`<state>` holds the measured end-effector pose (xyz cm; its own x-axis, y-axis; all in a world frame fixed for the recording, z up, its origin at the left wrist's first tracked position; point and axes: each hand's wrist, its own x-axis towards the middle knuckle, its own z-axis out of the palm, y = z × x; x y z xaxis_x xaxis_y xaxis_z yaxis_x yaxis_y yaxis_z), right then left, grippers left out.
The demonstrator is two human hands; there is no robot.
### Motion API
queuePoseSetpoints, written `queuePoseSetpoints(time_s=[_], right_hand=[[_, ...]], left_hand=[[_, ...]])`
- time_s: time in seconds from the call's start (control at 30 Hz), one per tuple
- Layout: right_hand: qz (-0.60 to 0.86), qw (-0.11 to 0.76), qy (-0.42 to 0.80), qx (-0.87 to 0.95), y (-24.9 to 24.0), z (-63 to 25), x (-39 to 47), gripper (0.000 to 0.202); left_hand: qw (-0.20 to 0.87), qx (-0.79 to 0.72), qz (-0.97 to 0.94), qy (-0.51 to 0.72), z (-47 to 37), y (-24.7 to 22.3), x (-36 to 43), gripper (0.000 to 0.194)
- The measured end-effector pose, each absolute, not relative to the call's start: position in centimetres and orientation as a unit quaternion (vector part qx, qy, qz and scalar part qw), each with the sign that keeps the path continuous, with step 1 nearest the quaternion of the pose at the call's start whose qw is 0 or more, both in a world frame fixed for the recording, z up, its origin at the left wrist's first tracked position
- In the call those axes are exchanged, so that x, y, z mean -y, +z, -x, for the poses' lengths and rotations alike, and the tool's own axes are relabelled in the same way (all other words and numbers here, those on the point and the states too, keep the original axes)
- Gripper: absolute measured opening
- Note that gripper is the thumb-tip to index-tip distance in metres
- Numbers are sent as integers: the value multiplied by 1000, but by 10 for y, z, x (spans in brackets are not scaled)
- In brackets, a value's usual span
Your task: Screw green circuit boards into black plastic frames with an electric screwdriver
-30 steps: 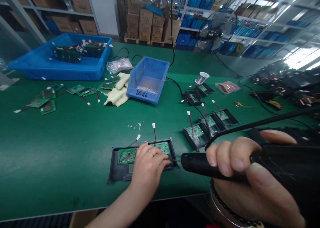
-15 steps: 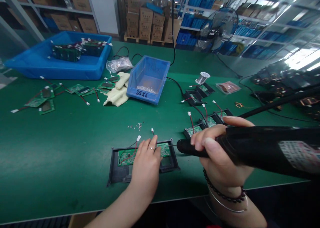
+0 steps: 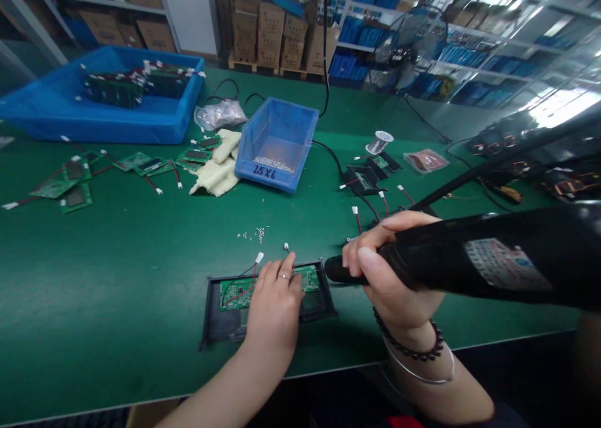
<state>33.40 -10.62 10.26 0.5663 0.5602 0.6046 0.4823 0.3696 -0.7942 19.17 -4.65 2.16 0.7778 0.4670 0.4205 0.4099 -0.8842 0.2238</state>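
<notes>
A black frame [image 3: 220, 325] with a green circuit board [image 3: 241, 292] inside lies near the table's front edge. Across the board rests my left hand [image 3: 277, 293], fingers together and pressing on board and frame. Red and black wires with white plugs stick out beside it. My right hand [image 3: 392, 278] is wrapped round a black electric screwdriver [image 3: 436, 259], held nearly level. The tool's nose is at the frame's upper right corner; its bit is too small to make out. Small screws [image 3: 260, 234] lie loose behind the frame.
Behind are a blue bin of screws [image 3: 277, 146], a yellowish glove [image 3: 218, 174] and a large blue tray [image 3: 107, 124] of boards. Loose boards [image 3: 75, 181] lie left. Black cases [image 3: 364, 179], a solder spool [image 3: 379, 142] and a small bag [image 3: 426, 161] sit right.
My right hand has moved left with the screwdriver, bringing its nose closer to the frame's corner. My left hand stays on the board. The view has shifted slightly.
</notes>
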Motion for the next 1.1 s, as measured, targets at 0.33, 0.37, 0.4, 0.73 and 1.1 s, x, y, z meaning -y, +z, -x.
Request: queuePoseSetpoints(time_s=[0.33, 0.37, 0.4, 0.73, 1.1], right_hand=[[459, 694, 197, 519, 120, -346, 99, 43], [448, 704, 202, 512, 127, -347, 96, 41], [434, 724, 194, 501, 135, -346, 91, 38], [427, 780, 74, 452, 97, -324, -17, 32], [425, 787, 80, 439, 117, -318, 10, 36]], left_hand=[[73, -246, -940, 223, -194, 21, 48, 12], [75, -246, -940, 225, -194, 19, 49, 13], [78, -246, -939, 228, -194, 18, 50, 13], [132, -189, -895, 381, -169, 38, 61, 25], [167, -245, -838, 458, -143, 46, 49, 21]])
